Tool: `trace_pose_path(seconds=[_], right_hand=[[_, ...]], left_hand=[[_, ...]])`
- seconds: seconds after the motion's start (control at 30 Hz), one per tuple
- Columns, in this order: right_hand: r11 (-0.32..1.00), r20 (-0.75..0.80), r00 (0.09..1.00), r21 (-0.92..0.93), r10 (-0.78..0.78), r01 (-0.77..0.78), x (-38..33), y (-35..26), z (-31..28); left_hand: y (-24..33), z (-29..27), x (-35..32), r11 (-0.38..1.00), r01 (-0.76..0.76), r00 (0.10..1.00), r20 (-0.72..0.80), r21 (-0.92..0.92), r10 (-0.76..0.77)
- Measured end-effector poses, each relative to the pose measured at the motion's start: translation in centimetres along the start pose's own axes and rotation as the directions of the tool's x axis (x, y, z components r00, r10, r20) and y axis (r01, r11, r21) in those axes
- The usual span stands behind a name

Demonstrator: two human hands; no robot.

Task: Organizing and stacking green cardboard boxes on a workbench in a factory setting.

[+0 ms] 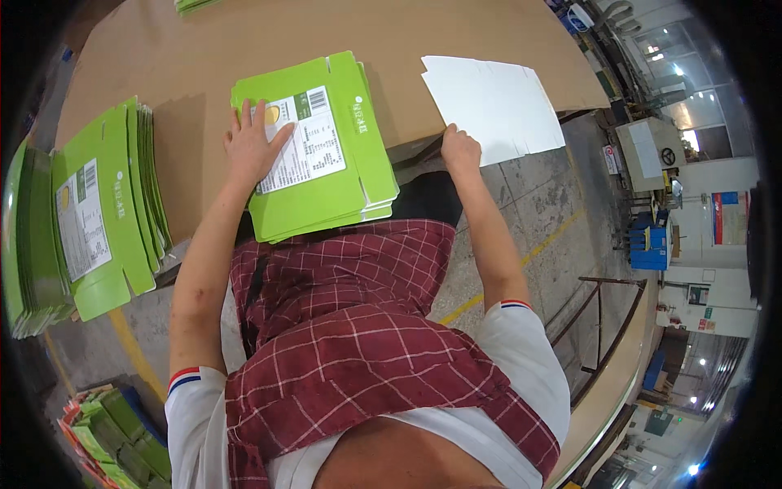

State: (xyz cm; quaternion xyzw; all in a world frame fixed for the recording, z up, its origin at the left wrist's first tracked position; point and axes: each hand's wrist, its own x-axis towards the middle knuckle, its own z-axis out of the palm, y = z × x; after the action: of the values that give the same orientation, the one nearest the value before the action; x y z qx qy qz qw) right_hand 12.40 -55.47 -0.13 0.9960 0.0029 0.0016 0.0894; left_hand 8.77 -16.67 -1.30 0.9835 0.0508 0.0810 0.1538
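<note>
In front of me, a small stack of flat green cartons (364,155) with a white printed panel lies at the table's near edge and juts over it. My left hand (254,145) rests on the top carton with its fingers spread. To the right, my right hand (462,150) is closed on the near left corner of a white sheet (497,106), its fingers pinching the edge. That sheet looks like a flat carton with its blank side up, lying partly on the table and partly past its edge.
Tall stacks of flat green cartons (90,208) stand at the left end of the brown table (407,28). More cartons (195,4) lie at its far edge. Green and orange packaging (122,432) is piled low at left. A metal frame (603,326) stands on the right.
</note>
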Motion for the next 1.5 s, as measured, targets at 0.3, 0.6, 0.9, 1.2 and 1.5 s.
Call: trace_pose_path(seconds=[0.3, 0.6, 0.9, 1.2, 1.5], right_hand=[[0.998, -0.325, 0.945, -0.013, 0.047, -0.054, -0.8, 0.3, 0.4], [0.982, -0.241, 0.952, -0.014, -0.189, 0.191, -1.2, -1.0, -6.4], [0.158, -0.232, 0.942, 0.949, -0.242, 0.274, -10.7, -10.1, -17.5], [-0.475, 0.025, 0.999, 0.880, 0.032, -0.007, -4.1, -4.8, -8.6], [-0.363, -0.082, 0.939, 0.908, 0.333, 0.208, -7.5, -4.3, -11.6]], left_hand=[[-0.3, 0.3, 0.0, 1.000, 0.010, 1.000, 0.011, -0.009, -0.010], [-0.1, 0.1, 0.2, 1.000, 0.008, 1.000, 0.017, -0.008, -0.007], [0.1, -0.1, 0.0, 1.000, 0.022, 1.000, 0.011, 0.018, -0.022], [0.4, -0.5, -0.2, 0.997, 0.016, 0.999, 0.039, 0.072, -0.019], [0.4, -0.5, -0.1, 0.999, 0.033, 0.998, 0.051, -0.001, -0.033]])
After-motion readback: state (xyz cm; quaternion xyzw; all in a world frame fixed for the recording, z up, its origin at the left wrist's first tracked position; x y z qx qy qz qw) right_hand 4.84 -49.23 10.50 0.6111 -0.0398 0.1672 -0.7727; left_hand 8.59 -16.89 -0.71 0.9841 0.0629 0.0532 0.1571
